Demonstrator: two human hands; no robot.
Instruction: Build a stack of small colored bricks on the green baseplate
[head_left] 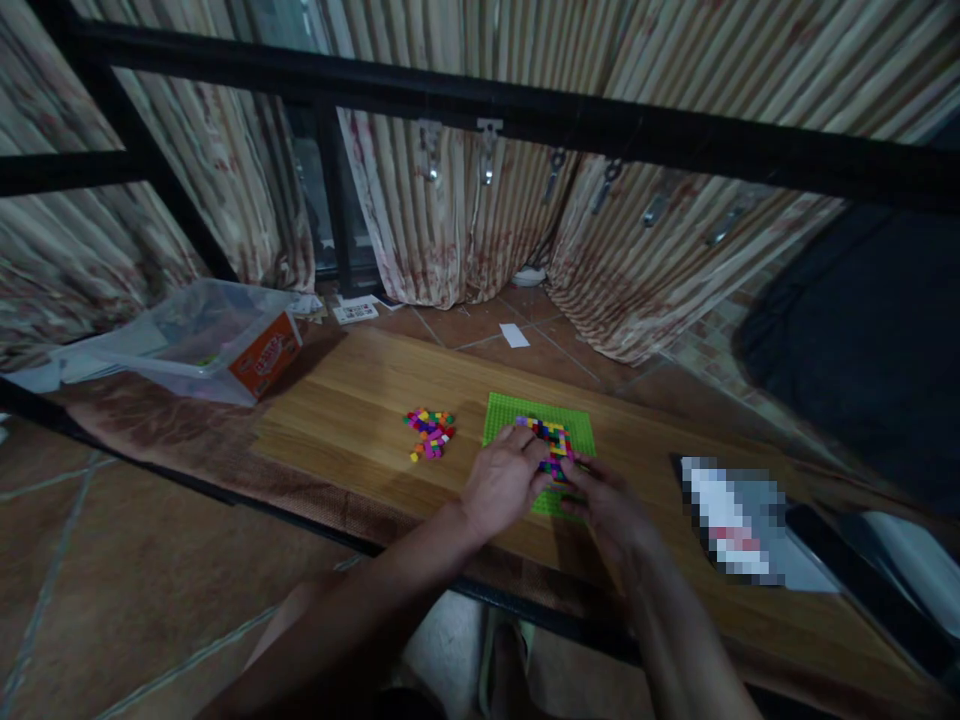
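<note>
A bright green studded baseplate (577, 418) lies on the wooden board, with a build of small multicoloured toy bricks (559, 435) on it. My left hand (506, 475) reaches over the left side of the build. Its fingers are curled down onto the bricks, and whatever is between the fingertips is hidden. At the right edge of the build, my right hand (609, 505) has its fingers stretched toward the bricks and apart, the tips at or touching them. Left of the baseplate lies a loose pile of small coloured bricks (430, 430).
The wooden board (337, 390) rests on a dark-framed surface. A clear plastic box (202, 330) with an orange label stands at left. A blurred-out item (731, 525) lies at right. A black rail (525, 90) with metal hooks crosses before striped curtains (420, 220).
</note>
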